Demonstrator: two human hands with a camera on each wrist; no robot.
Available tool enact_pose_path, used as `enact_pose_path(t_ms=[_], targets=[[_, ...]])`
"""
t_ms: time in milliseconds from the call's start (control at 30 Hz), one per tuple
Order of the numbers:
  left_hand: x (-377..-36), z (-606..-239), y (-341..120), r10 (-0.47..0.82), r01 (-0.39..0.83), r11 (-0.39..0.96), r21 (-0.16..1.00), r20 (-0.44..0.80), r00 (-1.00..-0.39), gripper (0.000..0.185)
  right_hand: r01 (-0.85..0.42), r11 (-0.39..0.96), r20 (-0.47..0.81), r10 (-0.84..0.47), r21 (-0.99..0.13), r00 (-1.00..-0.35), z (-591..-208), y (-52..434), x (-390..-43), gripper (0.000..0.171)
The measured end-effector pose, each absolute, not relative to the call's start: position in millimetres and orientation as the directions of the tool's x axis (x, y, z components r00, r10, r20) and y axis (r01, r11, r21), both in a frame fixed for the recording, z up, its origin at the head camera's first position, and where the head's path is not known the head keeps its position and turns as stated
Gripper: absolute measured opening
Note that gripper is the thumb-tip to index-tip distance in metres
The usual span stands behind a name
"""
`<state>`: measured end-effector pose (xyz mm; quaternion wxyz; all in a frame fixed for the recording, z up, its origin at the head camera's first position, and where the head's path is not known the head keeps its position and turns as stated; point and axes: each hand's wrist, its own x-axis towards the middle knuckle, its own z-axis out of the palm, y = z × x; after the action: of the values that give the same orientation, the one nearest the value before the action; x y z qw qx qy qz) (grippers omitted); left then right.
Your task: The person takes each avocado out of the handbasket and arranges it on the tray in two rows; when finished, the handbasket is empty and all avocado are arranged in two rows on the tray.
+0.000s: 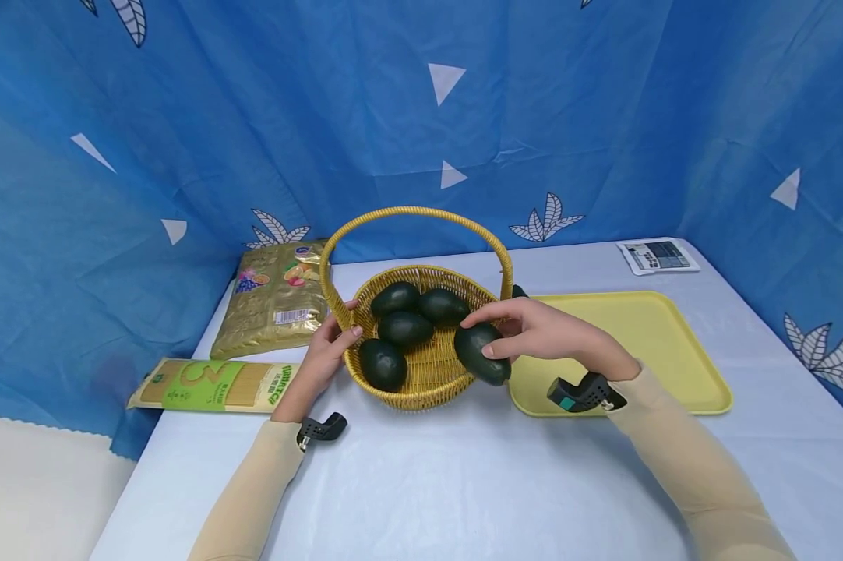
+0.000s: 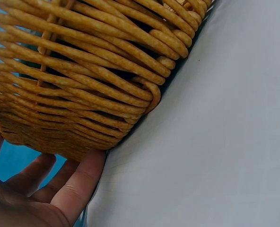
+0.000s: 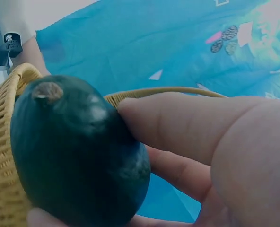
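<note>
Head view: right hand [image 1: 534,331] grasps an avocado [image 1: 481,352] at the basket [image 1: 428,382] rim beside the tray [image 1: 646,343]; four more avocados [image 1: 406,328] lie inside. Left hand [image 1: 326,351] rests relaxed against the basket's outer wall on the bench [image 1: 428,483].

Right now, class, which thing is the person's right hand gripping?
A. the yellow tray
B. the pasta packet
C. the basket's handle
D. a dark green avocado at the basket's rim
D: the right hand curls its fingers round a dark green avocado at the near right rim of the basket; the wrist view shows the same grip.
</note>
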<state>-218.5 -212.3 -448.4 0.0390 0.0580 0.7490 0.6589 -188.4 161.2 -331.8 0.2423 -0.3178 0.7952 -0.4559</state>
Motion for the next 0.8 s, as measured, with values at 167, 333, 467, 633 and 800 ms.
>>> enact_pose_path(t_ms=[167, 333, 467, 633, 800], targets=[[-218.9, -447.5, -212.2, 0.138, 0.025, 0.116, 0.993, 0.009, -0.99, 0.056, -0.267, 0.407, -0.106, -0.694, -0.874, -0.712, -331.4, 190.4, -179.5, 0.045], [-217.7, -447.0, -212.0, 0.144, 0.026, 0.111, 0.993, 0.009, -0.99, 0.057, -0.209, 0.446, -0.139, -0.629, -0.87, -0.765, -330.9, 221.3, -174.8, 0.047], [-216.3, -446.7, -212.5, 0.14, 0.03, 0.106, 0.994, 0.015, -0.99, 0.056, -0.169, 0.463, -0.144, -0.566, -0.87, -0.811, -330.3, 243.7, -176.0, 0.048], [-216.8, -446.4, -213.0, 0.135, 0.022, 0.098, 0.995, 0.009, -0.991, 0.057, -0.183, 0.456, -0.085, -0.506, -0.871, -0.858, -335.0, 269.3, -184.8, 0.046], [-218.4, -446.7, -211.2, 0.137, 0.026, 0.088, 0.996, 0.013, -0.99, 0.057, -0.134, 0.478, -0.088, -0.414, -0.868, -0.906, -348.1, 288.3, -202.4, 0.049]])
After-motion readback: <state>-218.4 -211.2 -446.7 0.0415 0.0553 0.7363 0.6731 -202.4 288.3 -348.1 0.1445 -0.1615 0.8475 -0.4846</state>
